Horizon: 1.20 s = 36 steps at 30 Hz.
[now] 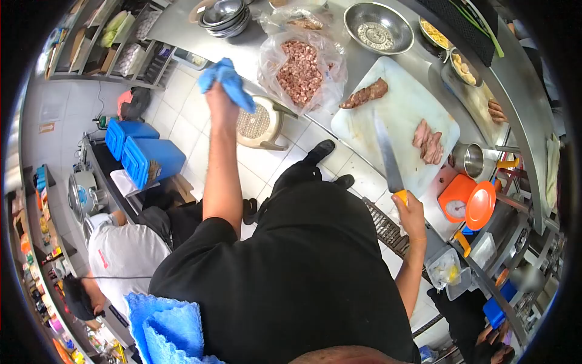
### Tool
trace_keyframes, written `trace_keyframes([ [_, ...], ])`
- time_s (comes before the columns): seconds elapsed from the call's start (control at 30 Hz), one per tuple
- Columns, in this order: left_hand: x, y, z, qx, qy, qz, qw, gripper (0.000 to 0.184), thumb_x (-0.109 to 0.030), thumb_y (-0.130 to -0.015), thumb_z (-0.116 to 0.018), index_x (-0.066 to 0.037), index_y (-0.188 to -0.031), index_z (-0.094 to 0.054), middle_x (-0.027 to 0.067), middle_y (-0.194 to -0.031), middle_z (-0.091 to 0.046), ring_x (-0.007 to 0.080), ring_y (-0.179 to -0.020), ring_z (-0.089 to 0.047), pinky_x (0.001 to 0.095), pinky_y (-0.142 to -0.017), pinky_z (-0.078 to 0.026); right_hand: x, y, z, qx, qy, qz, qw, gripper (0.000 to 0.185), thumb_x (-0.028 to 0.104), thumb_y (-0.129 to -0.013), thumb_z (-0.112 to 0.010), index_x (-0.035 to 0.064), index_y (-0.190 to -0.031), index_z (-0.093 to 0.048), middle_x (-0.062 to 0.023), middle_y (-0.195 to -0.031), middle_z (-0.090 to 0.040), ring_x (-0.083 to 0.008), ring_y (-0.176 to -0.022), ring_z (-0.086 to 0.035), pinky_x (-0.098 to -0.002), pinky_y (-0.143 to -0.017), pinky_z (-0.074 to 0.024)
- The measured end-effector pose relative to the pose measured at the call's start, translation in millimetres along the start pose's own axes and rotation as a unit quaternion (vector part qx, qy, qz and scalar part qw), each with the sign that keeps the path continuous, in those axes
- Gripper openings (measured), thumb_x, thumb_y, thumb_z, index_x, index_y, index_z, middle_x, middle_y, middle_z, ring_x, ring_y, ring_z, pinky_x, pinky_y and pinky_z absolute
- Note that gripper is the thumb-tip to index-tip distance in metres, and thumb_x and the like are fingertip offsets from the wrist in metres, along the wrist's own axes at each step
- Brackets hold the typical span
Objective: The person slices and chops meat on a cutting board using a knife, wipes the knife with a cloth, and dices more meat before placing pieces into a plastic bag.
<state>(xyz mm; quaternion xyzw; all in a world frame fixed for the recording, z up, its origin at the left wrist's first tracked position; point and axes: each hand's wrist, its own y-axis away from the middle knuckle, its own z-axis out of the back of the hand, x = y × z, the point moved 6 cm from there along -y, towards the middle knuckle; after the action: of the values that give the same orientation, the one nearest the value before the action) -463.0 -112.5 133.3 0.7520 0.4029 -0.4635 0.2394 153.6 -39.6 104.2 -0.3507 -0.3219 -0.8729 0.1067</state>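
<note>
A blue cloth point(229, 85) is bunched in my left hand point(222, 109), raised over the floor beside a beige stool. My right hand point(411, 212) grips the yellow handle of a large knife point(388, 155), whose blade lies over the white cutting board point(364, 130). On the board, a browned piece of meat point(365, 94) is left of the blade tip, and several slices of meat point(428, 142) lie to the right of the blade. Left of the board sits a clear plastic bag of diced meat point(299, 73).
Metal bowls point(379, 27) stand at the counter's back. A metal pot point(468, 160) and an orange scale point(456, 199) are right of the board. The stool point(259, 122) is below the counter. Another person point(124, 255) in a light shirt is at the left.
</note>
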Motion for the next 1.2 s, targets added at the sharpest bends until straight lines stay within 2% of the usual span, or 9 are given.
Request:
trace_keyframes([
  [0.17, -31, -92, 19, -0.027, -0.038, -0.064, 0.997, 0.022, -0.005, -0.100, -0.056, -0.002, -0.118, -0.067, 0.0092, -0.091, -0.070, 0.0205, -0.072, -0.067, 0.0348, -0.065, -0.059, 6, 13, 8, -0.123, -0.017, -0.041, 0.991, 0.030, 0.030, -0.104, -0.070, 0.0002, -0.107, -0.070, -0.0166, -0.079, -0.067, -0.0193, -0.072, -0.060, -0.0372, -0.072, -0.0518],
  [0.23, -4, -143, 39, -0.018, -0.163, -0.084, 0.983, 0.019, -0.009, -0.102, -0.058, -0.001, -0.114, -0.070, 0.0111, -0.097, -0.072, 0.0217, -0.084, -0.070, 0.0364, -0.077, -0.060, 12, 19, 5, -0.178, 0.004, -0.008, 0.984, 0.028, 0.028, -0.105, -0.068, 0.0005, -0.106, -0.069, -0.0150, -0.084, -0.069, -0.0193, -0.076, -0.061, -0.0374, -0.075, -0.0524],
  [0.3, 65, -217, 97, 0.037, -0.549, 0.057, 0.833, 0.067, -0.048, -0.094, -0.077, 0.004, -0.136, -0.065, 0.0219, -0.118, -0.075, 0.0291, -0.107, -0.071, 0.0420, -0.098, -0.055, 9, 26, -2, -0.190, -0.029, -0.033, 0.981, 0.029, 0.028, -0.105, -0.067, -0.0003, -0.105, -0.069, -0.0175, -0.086, -0.069, -0.0216, -0.076, -0.061, -0.0378, -0.075, -0.0515],
  [0.37, 134, -256, 130, 0.178, -0.678, -0.038, 0.712, 0.086, -0.054, -0.089, -0.082, 0.004, -0.147, -0.056, 0.0186, -0.129, -0.073, 0.0306, -0.115, -0.070, 0.0440, -0.099, -0.054, -6, 37, -12, -0.202, -0.055, -0.151, 0.966, 0.036, 0.036, -0.104, -0.070, -0.0006, -0.104, -0.069, -0.0183, -0.080, -0.066, -0.0252, -0.073, -0.061, -0.0390, -0.073, -0.0515],
  [0.43, 111, -218, 92, 0.093, -0.788, 0.005, 0.608, 0.095, -0.062, -0.083, -0.081, 0.004, -0.147, -0.058, 0.0315, -0.137, -0.066, 0.0458, -0.135, -0.060, 0.0490, -0.109, -0.051, -7, 54, -19, -0.219, -0.107, -0.212, 0.946, 0.044, 0.043, -0.103, -0.070, -0.0013, -0.100, -0.068, -0.0146, -0.071, -0.065, -0.0213, -0.057, -0.062, -0.0387, -0.057, -0.0525],
  [0.57, 54, -100, -29, 0.018, -0.668, -0.203, 0.716, 0.049, -0.040, -0.093, -0.078, 0.001, -0.120, -0.075, 0.0208, -0.113, -0.074, 0.0369, -0.100, -0.071, 0.0482, -0.087, -0.057, -18, 77, -40, -0.261, -0.152, -0.260, 0.917, 0.041, 0.041, -0.104, -0.070, 0.0009, -0.095, -0.066, -0.0050, -0.065, -0.060, -0.0130, -0.052, -0.057, -0.0338, -0.045, -0.0467],
  [0.67, 61, -19, -127, 0.157, -0.469, -0.296, 0.817, 0.018, -0.008, -0.091, -0.078, -0.002, -0.109, -0.075, 0.0114, -0.104, -0.074, 0.0266, -0.091, -0.068, 0.0393, -0.081, -0.056, -30, 81, -49, -0.268, -0.107, -0.262, 0.921, 0.037, 0.039, -0.105, -0.068, 0.0024, -0.097, -0.066, -0.0034, -0.065, -0.058, -0.0119, -0.051, -0.055, -0.0344, -0.046, -0.0455],
  [0.8, 107, 104, -257, 0.427, -0.400, -0.235, 0.776, 0.017, -0.007, -0.093, -0.075, -0.006, -0.110, -0.076, 0.0127, -0.111, -0.076, 0.0304, -0.108, -0.069, 0.0404, -0.098, -0.053, -40, 65, -40, -0.264, -0.039, -0.201, 0.943, 0.050, 0.049, -0.103, -0.067, -0.0008, -0.101, -0.066, -0.0297, -0.084, -0.069, -0.0538, -0.083, -0.065, -0.0571, -0.073, -0.0514],
  [1.2, 300, 237, -403, 0.598, -0.482, -0.290, 0.571, 0.034, -0.017, -0.094, -0.063, -0.014, -0.126, -0.072, 0.0041, -0.137, -0.068, 0.0319, -0.129, -0.061, 0.0500, -0.109, -0.048, -100, 57, 36, -0.206, 0.060, -0.098, 0.972, 0.054, 0.050, -0.105, -0.062, -0.0040, -0.103, -0.063, -0.0275, -0.075, -0.069, -0.0496, -0.074, -0.070, -0.0591, -0.064, -0.0531],
])
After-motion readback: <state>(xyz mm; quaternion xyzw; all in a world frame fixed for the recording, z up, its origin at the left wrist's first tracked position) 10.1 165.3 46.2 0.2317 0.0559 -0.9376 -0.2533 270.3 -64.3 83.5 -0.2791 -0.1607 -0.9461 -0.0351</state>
